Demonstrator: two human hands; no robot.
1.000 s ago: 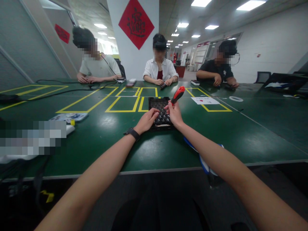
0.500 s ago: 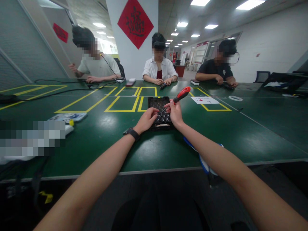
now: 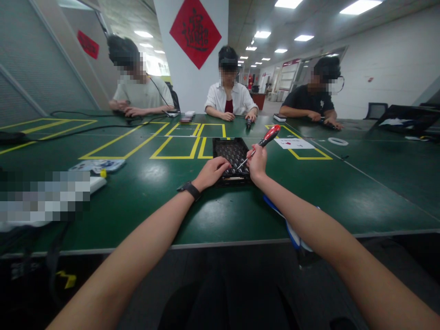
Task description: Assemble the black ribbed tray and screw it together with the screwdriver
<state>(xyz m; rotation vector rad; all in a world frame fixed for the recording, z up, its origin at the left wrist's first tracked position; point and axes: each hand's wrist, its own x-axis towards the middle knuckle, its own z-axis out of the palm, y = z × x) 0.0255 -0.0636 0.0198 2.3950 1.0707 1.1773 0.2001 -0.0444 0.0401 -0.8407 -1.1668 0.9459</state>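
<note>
A black case [image 3: 228, 150] lies on the green table in front of me, with rows of small shiny metal pieces inside. My right hand [image 3: 257, 161] is closed around a screwdriver [image 3: 270, 135] with a red and black handle. The handle slants up and to the right, and its thin metal shaft reaches down over the case's inside. Over the case's left near part is my left hand [image 3: 213, 172], wearing a dark wristband. Its thumb and fingers are drawn together near the shaft's tip; what they hold, if anything, is too small to make out.
Yellow tape outlines [image 3: 175, 158] mark the green table [image 3: 151, 197]. A printed sheet [image 3: 294, 143] and a white ring [image 3: 338, 141] lie to the right. Left are a patterned packet [image 3: 99, 165] and black cables [image 3: 62, 136]. Three people sit across the table.
The right hand has moved slightly right with the screwdriver, and its tip has shifted right, away from the left fingers. The left hand has moved slightly right and down over the case.
</note>
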